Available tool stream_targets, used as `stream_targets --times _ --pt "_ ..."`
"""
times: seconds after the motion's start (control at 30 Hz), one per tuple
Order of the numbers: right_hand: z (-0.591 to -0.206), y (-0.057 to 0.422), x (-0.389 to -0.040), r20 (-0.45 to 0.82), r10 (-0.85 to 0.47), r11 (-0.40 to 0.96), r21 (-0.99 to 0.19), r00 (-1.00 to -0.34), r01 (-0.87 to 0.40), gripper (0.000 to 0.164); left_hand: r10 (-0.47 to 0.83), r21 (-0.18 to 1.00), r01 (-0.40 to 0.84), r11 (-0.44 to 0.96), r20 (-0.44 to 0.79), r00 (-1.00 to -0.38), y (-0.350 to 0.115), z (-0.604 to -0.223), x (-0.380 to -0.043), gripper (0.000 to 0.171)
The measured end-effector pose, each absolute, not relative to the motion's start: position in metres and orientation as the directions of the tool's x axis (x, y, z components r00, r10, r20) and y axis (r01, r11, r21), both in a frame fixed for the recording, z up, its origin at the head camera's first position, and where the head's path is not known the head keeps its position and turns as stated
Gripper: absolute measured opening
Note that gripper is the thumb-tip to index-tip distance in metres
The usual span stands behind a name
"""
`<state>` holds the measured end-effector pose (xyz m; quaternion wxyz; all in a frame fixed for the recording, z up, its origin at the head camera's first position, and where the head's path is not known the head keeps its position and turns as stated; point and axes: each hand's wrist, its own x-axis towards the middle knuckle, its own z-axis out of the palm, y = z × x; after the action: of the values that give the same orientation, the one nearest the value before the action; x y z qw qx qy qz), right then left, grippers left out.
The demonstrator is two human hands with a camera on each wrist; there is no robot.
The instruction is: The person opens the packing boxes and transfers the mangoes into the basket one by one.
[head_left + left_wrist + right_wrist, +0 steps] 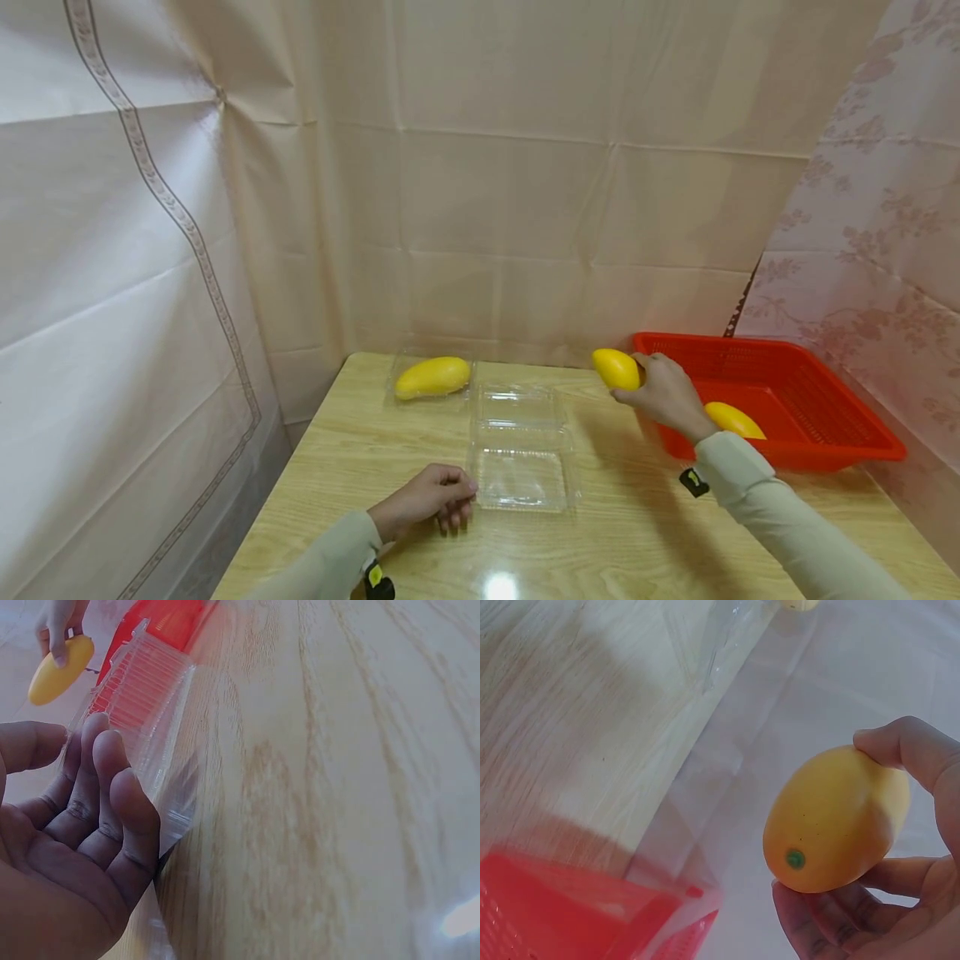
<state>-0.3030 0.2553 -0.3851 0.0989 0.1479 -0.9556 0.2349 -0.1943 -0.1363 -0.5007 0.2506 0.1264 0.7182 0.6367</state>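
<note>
My right hand (663, 396) grips a yellow mango (617, 369) in the air beside the red basket. In the right wrist view, thumb and fingers wrap the held mango (832, 821), whose green stem spot faces the camera. My left hand (431, 498) is at the near left edge of an open clear plastic clamshell box (522, 479), pinching its rim between thumb and fingertips. The lid half (520, 407) lies folded back, away from me. From the left wrist, the other fingers (135, 810) are seen loosely curled.
Another mango (432, 377) sits in a clear box at the table's back left. On the right stands a red plastic basket (840, 454) with a mango (735, 420) in it, partly behind my right wrist. Draped cloth (487, 208) walls the back and sides of the wooden table (337, 450).
</note>
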Motion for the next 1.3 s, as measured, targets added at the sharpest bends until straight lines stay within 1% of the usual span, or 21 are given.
stream_targets --times 0.17,0.27,0.43,0.9,1.1,1.3 --pt "-0.383 0.261 -0.304 0.28 -0.222 0.854 -0.407 -0.934 -0.325 0.069 0.491 0.977 -0.139 0.165 -0.203 -0.847 -0.136 -0.5 -0.195 0.032" --pt "-0.382 0.264 -0.305 0.275 -0.206 0.856 -0.415 -0.939 -0.309 0.072 0.491 0.977 -0.141 0.161 -0.204 -0.847 -0.136 -0.5 -0.195 0.033" --pt "-0.382 0.271 -0.308 0.282 -0.185 0.86 -0.418 -0.941 -0.294 0.068 0.492 0.978 -0.144 0.154 -0.202 -0.847 -0.137 -0.499 -0.195 0.033" --pt "-0.383 0.295 -0.313 0.258 -0.111 0.849 -0.477 -0.96 -0.226 0.059 0.489 0.98 -0.135 0.148 -0.191 -0.851 -0.138 -0.499 -0.194 0.033" --pt "-0.385 0.301 -0.313 0.28 -0.104 0.851 -0.471 -0.954 -0.231 0.06 0.494 0.981 -0.139 0.139 -0.19 -0.848 -0.137 -0.498 -0.193 0.031" --pt "-0.386 0.306 -0.314 0.257 -0.082 0.845 -0.495 -0.963 -0.204 0.059 0.49 0.978 -0.148 0.146 -0.201 -0.848 -0.136 -0.498 -0.191 0.031"
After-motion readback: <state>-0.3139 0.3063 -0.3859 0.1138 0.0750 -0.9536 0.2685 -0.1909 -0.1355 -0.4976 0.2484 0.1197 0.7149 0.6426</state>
